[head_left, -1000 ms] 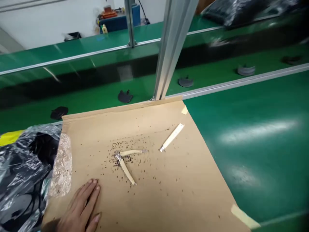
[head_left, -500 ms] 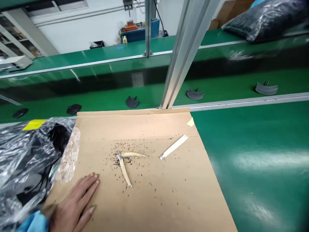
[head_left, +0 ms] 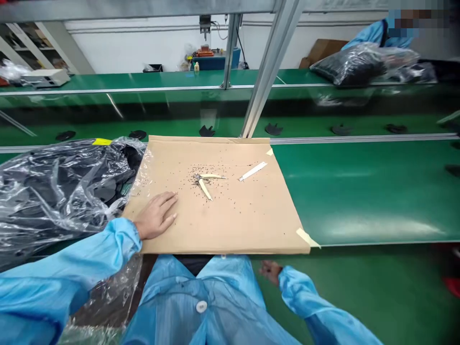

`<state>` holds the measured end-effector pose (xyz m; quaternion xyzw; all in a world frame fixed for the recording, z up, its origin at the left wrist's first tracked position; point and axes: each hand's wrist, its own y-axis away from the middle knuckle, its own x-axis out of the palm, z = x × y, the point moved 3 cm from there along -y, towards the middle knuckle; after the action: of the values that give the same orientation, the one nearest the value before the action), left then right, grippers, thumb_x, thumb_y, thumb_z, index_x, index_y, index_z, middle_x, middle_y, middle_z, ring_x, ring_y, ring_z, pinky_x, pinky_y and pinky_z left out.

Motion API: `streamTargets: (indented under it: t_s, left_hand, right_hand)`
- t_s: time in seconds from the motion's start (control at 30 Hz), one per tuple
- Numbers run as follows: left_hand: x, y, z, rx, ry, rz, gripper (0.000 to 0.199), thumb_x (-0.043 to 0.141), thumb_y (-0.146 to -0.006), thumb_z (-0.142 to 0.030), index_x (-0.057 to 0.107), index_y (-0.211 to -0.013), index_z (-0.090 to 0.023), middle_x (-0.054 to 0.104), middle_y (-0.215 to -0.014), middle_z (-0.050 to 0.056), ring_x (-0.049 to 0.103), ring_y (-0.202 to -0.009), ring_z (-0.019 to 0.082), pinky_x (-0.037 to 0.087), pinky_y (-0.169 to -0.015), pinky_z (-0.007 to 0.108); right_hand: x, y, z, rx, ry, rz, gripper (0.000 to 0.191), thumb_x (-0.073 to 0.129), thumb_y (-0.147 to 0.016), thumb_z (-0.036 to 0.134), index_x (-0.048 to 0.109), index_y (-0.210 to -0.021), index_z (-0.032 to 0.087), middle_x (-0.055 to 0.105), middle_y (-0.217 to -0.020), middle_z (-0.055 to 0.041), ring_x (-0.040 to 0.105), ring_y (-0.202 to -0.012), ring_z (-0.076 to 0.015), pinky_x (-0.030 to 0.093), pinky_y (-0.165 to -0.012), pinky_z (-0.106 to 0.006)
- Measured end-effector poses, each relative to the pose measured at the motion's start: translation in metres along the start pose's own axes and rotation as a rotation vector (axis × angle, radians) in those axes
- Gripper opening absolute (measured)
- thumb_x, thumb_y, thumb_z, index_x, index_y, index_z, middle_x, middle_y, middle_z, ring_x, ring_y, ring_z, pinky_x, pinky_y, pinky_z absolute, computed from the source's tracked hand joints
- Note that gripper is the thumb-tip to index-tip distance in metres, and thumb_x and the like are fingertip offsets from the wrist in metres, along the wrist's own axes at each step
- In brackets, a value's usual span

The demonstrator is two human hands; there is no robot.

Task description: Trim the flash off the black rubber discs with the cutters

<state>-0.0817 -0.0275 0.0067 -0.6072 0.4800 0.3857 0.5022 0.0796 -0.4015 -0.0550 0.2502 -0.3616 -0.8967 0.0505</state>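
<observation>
This looks like a factory workshop, set up as a production line. Beyond the cardboard sheet [head_left: 230, 230] runs a green strip [head_left: 230, 128] dotted with dark moulded pieces [head_left: 206, 132], and a metal post [head_left: 269, 67] rises behind the sheet's far edge. Pliers [head_left: 204, 187] lie on the sheet, a bulky plastic bag [head_left: 64, 191] to its left; a blue-clad person [head_left: 370, 34] is far off, beyond its right side.

The cardboard [head_left: 230, 235] is tan, the pliers' handles [head_left: 205, 189] pale yellow.
</observation>
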Motion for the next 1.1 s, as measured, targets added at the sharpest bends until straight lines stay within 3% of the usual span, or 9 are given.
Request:
streamTargets:
  t_s: [0.1,0.17,0.27,0.33,0.37,0.5,0.6,0.73,1.1]
  left_hand:
    - [0.0,0.003,0.001,-0.015,0.022,-0.048,0.048,0.048,-0.089,-0.038,0.055,-0.127,-0.009,0.052,-0.133,0.021,0.048,-0.125,0.03,0.041,-0.107,0.05]
    - [0.001,0.006,0.004,-0.01,0.045,-0.08,0.045,0.047,-0.09,-0.037,0.058,-0.123,-0.009,0.055,-0.13,0.02,0.05,-0.123,0.028,0.042,-0.106,0.048]
    - [0.004,0.008,0.01,-0.012,0.081,-0.134,0.038,0.045,-0.092,-0.035,0.064,-0.113,-0.011,0.061,-0.122,0.017,0.055,-0.117,0.025,0.045,-0.104,0.044]
    - [0.005,0.008,0.014,-0.035,0.094,-0.164,0.035,0.044,-0.093,-0.035,0.068,-0.105,-0.013,0.064,-0.116,0.014,0.059,-0.111,0.022,0.048,-0.101,0.042]
    - [0.005,0.008,0.015,-0.051,0.095,-0.173,0.034,0.044,-0.093,-0.035,0.069,-0.101,-0.014,0.066,-0.114,0.013,0.06,-0.109,0.022,0.049,-0.099,0.041]
    - [0.004,0.008,0.014,-0.08,0.074,-0.179,0.034,0.045,-0.092,-0.035,0.071,-0.096,-0.013,0.068,-0.109,0.013,0.062,-0.105,0.021,0.05,-0.097,0.04]
    - [0.004,0.009,0.013,-0.089,0.062,-0.167,0.034,0.045,-0.093,-0.033,0.07,-0.096,-0.011,0.069,-0.105,0.013,0.062,-0.103,0.02,0.049,-0.095,0.039]
    - [0.005,0.009,0.014,-0.127,0.034,-0.166,0.033,0.045,-0.093,-0.031,0.069,-0.096,-0.01,0.068,-0.105,0.013,0.062,-0.102,0.02,0.048,-0.094,0.039]
    - [0.004,0.008,0.011,-0.095,-0.02,-0.178,0.031,0.042,-0.094,-0.028,0.068,-0.096,-0.01,0.068,-0.098,0.012,0.061,-0.096,0.019,0.047,-0.091,0.038]
  right_hand:
    - [0.019,0.02,-0.01,0.076,0.022,0.013,0.023,0.063,-0.086,0.041,0.065,-0.106,0.031,0.067,-0.102,-0.0033,0.065,-0.092,-0.0225,0.054,-0.081,-0.041]
    - [0.021,0.029,0.002,0.053,0.031,0.042,0.021,0.068,-0.077,0.043,0.069,-0.096,0.033,0.07,-0.09,-0.0014,0.067,-0.087,-0.0251,0.054,-0.077,-0.042]
    - [0.005,0.03,0.055,-0.166,-0.008,0.125,0.041,0.064,-0.074,0.055,0.07,-0.098,0.022,0.07,-0.086,-0.0025,0.067,-0.082,-0.0229,0.054,-0.073,-0.035]
    - [-0.018,0.022,0.105,-0.334,-0.04,0.07,0.053,0.058,-0.078,0.059,0.066,-0.107,0.015,0.07,-0.09,-0.0053,0.066,-0.082,-0.0202,0.053,-0.074,-0.032]
    - [-0.034,0.014,0.128,-0.391,0.004,-0.023,0.05,0.056,-0.082,0.058,0.066,-0.105,0.015,0.07,-0.091,-0.006,0.065,-0.082,-0.0194,0.053,-0.075,-0.031]
    - [-0.1,-0.037,0.183,-0.366,0.298,-0.774,0.04,0.054,-0.087,0.045,0.06,-0.116,0.018,0.064,-0.111,-0.0108,0.058,-0.1,-0.0248,0.045,-0.091,-0.04]
    - [-0.12,-0.087,0.189,-0.236,0.543,-0.968,0.06,0.064,-0.082,0.044,0.049,-0.13,0.012,0.05,-0.132,-0.0201,0.046,-0.118,-0.0314,0.034,-0.099,-0.045]
    - [-0.119,-0.131,0.178,-0.131,0.598,-0.977,0.062,0.054,-0.088,0.052,0.047,-0.13,0.007,0.049,-0.128,-0.0239,0.043,-0.118,-0.0315,0.03,-0.097,-0.045]
    - [-0.113,-0.138,0.166,-0.247,0.556,-1.048,0.061,0.056,-0.084,0.051,0.049,-0.13,0.012,0.051,-0.13,-0.0204,0.043,-0.119,-0.0316,0.027,-0.1,-0.046]
